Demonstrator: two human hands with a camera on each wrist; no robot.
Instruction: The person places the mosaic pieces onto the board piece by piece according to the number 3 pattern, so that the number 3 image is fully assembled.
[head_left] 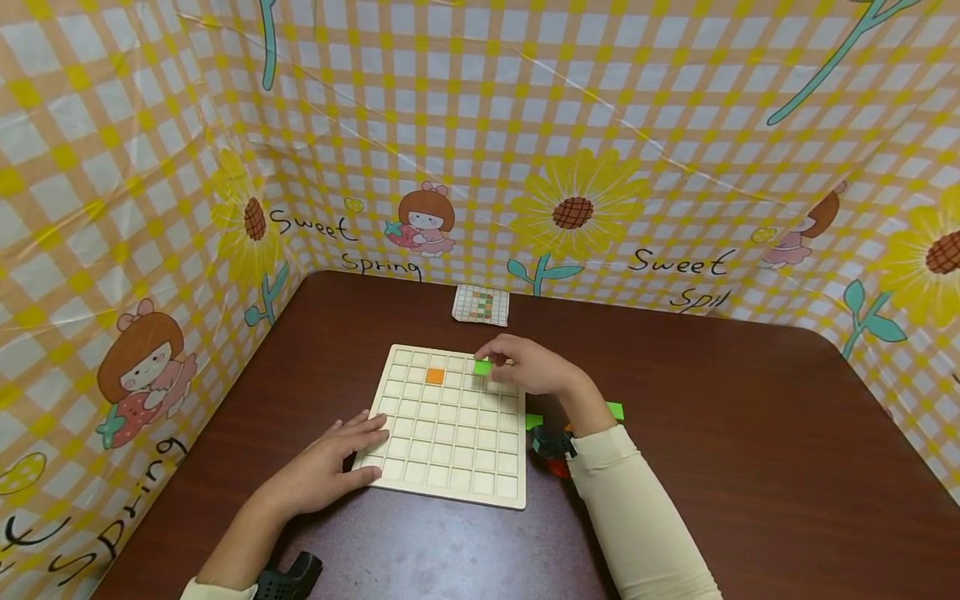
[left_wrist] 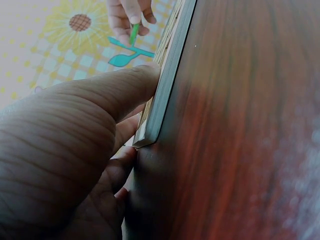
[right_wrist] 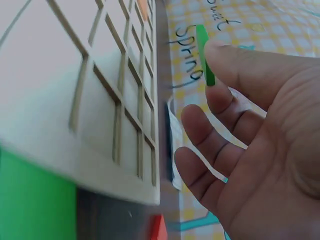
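A pale wooden grid board [head_left: 442, 433] lies on the dark table, with one orange square tile [head_left: 435, 377] in a cell of its upper part. My right hand [head_left: 528, 367] pinches a green square tile [head_left: 482, 367] between thumb and index finger above the board's far right cells. In the right wrist view the green tile [right_wrist: 205, 55] stands edge-on, apart from the board. My left hand [head_left: 330, 462] rests at the board's left edge, fingertips on the rim. The left wrist view shows the left thumb [left_wrist: 135, 82] against the board's side.
A small card [head_left: 481, 305] printed with a coloured grid lies behind the board. Green tiles [head_left: 615, 411] and a red tile [head_left: 558, 468] lie right of the board, partly hidden by the right arm. Patterned cloth [head_left: 480, 150] walls surround the table.
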